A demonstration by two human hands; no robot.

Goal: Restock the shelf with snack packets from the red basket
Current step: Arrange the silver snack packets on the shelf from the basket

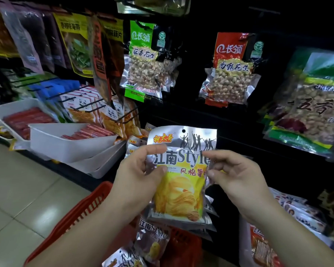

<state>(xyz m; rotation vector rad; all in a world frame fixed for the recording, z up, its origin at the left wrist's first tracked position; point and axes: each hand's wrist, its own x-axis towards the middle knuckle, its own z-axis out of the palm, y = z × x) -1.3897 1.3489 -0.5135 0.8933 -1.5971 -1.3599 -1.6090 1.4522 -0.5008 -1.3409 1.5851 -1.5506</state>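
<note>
I hold a silver and yellow chip packet [181,176] upright in front of the dark shelf. My left hand [137,176] pinches its left edge between thumb and fingers. My right hand [237,178] pinches its right edge the same way. A punched hang hole shows at the packet's top. Below my hands stands the red basket [79,212], with more packets of the same kind [152,237] lying in it. Similar packets [135,143] hang just behind the held one at its left.
Peanut bags hang on pegs above: a green one [143,60], a red one [229,68] and a large one [312,105] at right. White trays [50,139] of red sausages stand at left. More packets [297,211] lie low right. Tiled floor [17,189] lies left.
</note>
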